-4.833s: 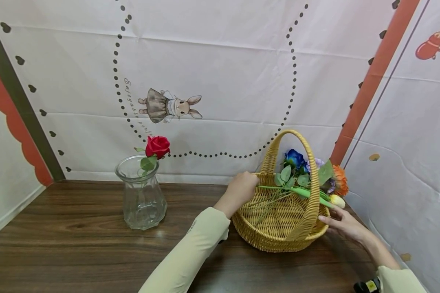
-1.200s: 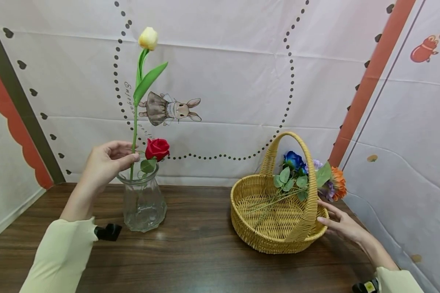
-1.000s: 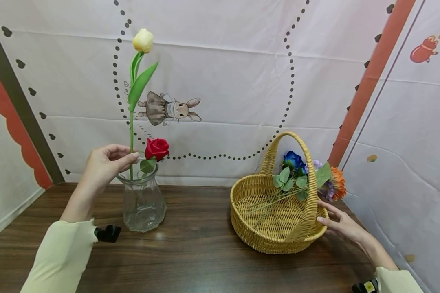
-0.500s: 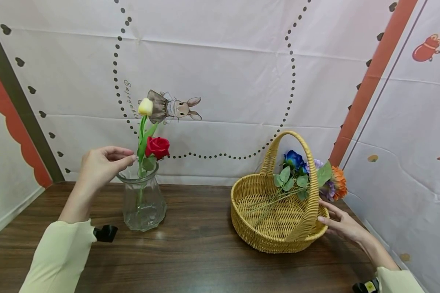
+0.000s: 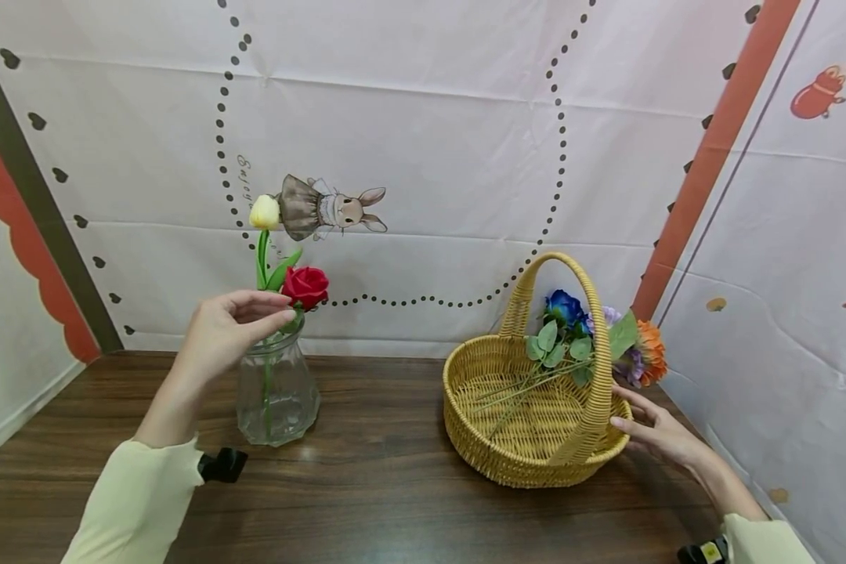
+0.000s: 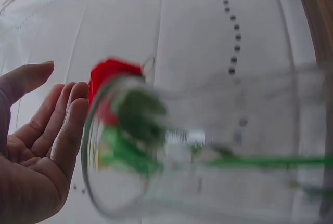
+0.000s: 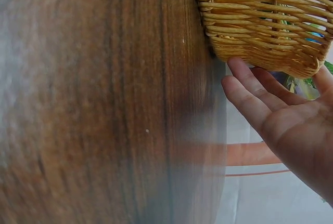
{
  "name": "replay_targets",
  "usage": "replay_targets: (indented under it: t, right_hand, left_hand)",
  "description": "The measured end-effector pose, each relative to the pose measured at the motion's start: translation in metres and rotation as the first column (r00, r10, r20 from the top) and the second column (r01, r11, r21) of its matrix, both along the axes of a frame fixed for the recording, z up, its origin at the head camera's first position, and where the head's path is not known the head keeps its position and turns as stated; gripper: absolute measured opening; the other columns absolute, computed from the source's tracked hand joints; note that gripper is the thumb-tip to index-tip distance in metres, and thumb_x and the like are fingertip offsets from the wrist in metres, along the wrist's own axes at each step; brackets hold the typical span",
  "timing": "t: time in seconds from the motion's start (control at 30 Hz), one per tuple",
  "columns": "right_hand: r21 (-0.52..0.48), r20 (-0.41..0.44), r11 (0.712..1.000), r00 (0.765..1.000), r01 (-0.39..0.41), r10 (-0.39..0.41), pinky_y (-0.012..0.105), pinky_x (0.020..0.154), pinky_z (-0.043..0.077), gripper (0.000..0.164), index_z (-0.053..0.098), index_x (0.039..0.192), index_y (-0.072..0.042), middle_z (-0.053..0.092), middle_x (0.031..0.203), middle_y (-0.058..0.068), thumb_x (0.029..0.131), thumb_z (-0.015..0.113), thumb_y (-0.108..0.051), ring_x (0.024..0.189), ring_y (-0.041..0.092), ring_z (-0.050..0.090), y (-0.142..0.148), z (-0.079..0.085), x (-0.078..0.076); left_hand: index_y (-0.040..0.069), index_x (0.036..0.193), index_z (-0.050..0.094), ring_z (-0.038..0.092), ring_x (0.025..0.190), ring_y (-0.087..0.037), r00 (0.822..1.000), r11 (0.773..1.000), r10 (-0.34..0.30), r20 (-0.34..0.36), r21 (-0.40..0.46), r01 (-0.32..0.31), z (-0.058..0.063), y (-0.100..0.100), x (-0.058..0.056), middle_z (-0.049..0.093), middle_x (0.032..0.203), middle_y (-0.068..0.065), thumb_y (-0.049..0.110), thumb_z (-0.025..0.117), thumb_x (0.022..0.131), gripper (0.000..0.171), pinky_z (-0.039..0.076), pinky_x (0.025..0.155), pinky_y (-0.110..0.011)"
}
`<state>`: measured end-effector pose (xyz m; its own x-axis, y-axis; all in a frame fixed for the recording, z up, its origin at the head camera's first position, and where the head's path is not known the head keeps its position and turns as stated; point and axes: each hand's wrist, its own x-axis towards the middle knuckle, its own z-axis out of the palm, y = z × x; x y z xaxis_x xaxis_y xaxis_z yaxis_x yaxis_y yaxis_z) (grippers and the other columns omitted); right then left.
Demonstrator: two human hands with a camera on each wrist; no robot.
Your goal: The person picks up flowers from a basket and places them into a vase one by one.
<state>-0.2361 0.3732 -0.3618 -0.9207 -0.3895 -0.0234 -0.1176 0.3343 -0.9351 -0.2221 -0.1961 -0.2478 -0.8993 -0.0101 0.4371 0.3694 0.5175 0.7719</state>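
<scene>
A glass vase point(image 5: 275, 399) stands on the left, holding a red rose point(image 5: 306, 287) and a white-yellow tulip point(image 5: 264, 212), whose stem reaches down inside the glass. My left hand point(image 5: 233, 329) is at the vase's mouth, fingertips overlapping the rose's leaf in the head view. In the left wrist view, its thumb and fingers point(image 6: 44, 122) are apart with nothing between them, beside the rim. On the right is a yellow wicker basket point(image 5: 529, 470). My right hand point(image 5: 666, 435) rests against its right rim, and the right wrist view shows fairly straight fingers point(image 7: 250, 91) touching the wicker wall.
Inside the basket lie a blue flower point(image 5: 565, 308), an orange flower point(image 5: 652, 352) and purple blooms, their heads over the right rim. The basket's tall handle point(image 5: 599, 352) arches above. A patterned cloth wall point(image 5: 423, 157) closes off the back of the wooden table point(image 5: 381, 501).
My left hand took the tulip from the basket, lowered it into the vase and let go, then shifted right toward the rose. The tulip's head leans further left. The right hand stays at the basket.
</scene>
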Motion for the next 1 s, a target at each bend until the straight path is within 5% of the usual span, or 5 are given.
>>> replay_targets:
  t: [0.27,0.67,1.0]
  right_hand:
    - [-0.002,0.011,1.000,1.000,0.014,-0.014,0.032,0.082,0.049,0.050,0.026,0.135,-0.039,0.008,0.135,0.045,0.095,0.047,-0.018,0.099,0.000,0.054,-0.001,0.000,-0.001]
    - [-0.031,-0.005,0.999,1.000,-0.021,0.020,0.031,0.080,0.050,0.048,0.027,0.130,-0.046,0.007,0.132,0.047,0.097,0.043,-0.015,0.099,0.002,0.056,0.001,0.001,-0.002]
    - [-0.022,0.014,1.000,1.000,0.015,-0.015,0.032,0.082,0.050,0.051,0.023,0.138,-0.037,0.009,0.134,0.045,0.096,0.045,-0.016,0.102,0.007,0.055,0.000,0.000,-0.002]
  left_hand:
    - [0.001,0.107,0.063,0.062,0.082,-0.002,0.993,0.993,-0.105,0.044,0.053,0.103,-0.003,0.033,-0.003,0.066,0.103,-0.013,0.029,0.069,0.081,0.039,0.049,0.071,-0.018]
    - [0.002,0.106,0.065,0.063,0.084,-0.015,0.970,0.968,-0.233,0.065,0.108,0.225,-0.012,0.084,-0.020,0.067,0.099,-0.011,0.023,0.071,0.079,0.034,0.050,0.070,-0.025]
    - [0.002,0.104,0.065,0.063,0.083,-0.017,0.937,0.931,-0.341,0.080,0.170,0.324,-0.023,0.135,-0.039,0.067,0.097,-0.012,0.015,0.073,0.076,0.032,0.052,0.071,-0.027]
